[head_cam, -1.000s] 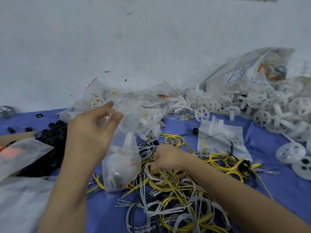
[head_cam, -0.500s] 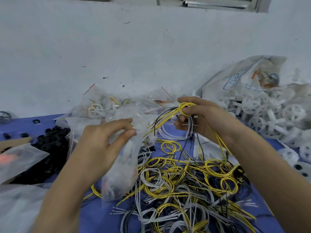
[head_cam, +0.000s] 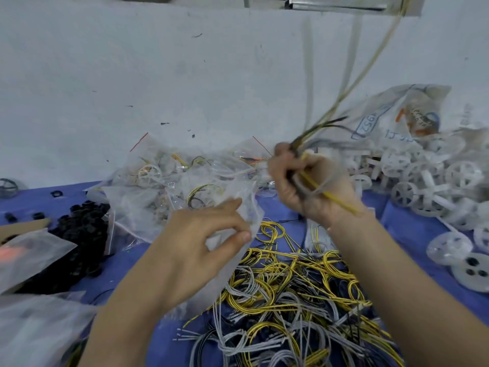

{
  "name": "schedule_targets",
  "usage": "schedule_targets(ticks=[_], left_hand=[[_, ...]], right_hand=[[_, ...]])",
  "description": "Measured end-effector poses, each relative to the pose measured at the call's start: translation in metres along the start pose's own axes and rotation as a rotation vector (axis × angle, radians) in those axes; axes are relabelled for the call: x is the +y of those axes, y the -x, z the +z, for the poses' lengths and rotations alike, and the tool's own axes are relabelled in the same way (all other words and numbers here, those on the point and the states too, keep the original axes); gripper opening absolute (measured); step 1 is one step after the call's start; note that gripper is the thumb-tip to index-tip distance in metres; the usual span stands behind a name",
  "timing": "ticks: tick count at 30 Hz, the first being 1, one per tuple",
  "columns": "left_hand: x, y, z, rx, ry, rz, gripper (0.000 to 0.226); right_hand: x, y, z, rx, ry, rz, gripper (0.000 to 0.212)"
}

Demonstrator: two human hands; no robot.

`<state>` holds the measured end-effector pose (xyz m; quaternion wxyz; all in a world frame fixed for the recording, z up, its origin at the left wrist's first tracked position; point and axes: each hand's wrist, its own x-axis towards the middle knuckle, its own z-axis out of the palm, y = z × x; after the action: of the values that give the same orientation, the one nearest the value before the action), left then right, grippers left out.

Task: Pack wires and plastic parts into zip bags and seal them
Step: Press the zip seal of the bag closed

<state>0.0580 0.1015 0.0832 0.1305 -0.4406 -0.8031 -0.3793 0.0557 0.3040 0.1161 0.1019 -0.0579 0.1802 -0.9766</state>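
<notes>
At centre frame, just above the blue-covered table, the left hand pinches the rim of a clear zip bag betw. thumb & fingertips. The bag hangs below it, contents too hazy to tell. Up & to the right, apart from the bag, the right hand is fisted round a wire bundle of yellow, grey & black strands, whose loose ends fan toward the upper right, motion-blurred. Step in hand, prob.: get that bundle into the bag. To do it well, I'd coil the long tails into a loop first, so nothing sticks out past the mouth. The left-hand pinch looks to hold the mouth nearly flat, so it likely needs spreading before the loop goes in, folded end first. Strands caught in the zip track would spoil the seal, so tuck ends well down. The tangled wire pile at lower centre could snag trailing ends, so work clear of it. White plastic wheels lie heaped at right, filled bags at upper centre.
</notes>
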Motion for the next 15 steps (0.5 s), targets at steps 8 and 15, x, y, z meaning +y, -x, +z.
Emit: schedule_targets(ticks=[8, 15], left_hand=[[0.003, -0.005, 0.004, -0.062, -0.180, -0.133, 0.030], [0.009, -0.002, 0.006, -0.085, -0.175, -0.087, 0.016]], right_hand=[[0.012, -0.028, -0.008, 0.228, 1.171, 0.329, 0.019], [0.001, -0.025, -0.007, 0.143, 1.427, 0.507, 0.015]])
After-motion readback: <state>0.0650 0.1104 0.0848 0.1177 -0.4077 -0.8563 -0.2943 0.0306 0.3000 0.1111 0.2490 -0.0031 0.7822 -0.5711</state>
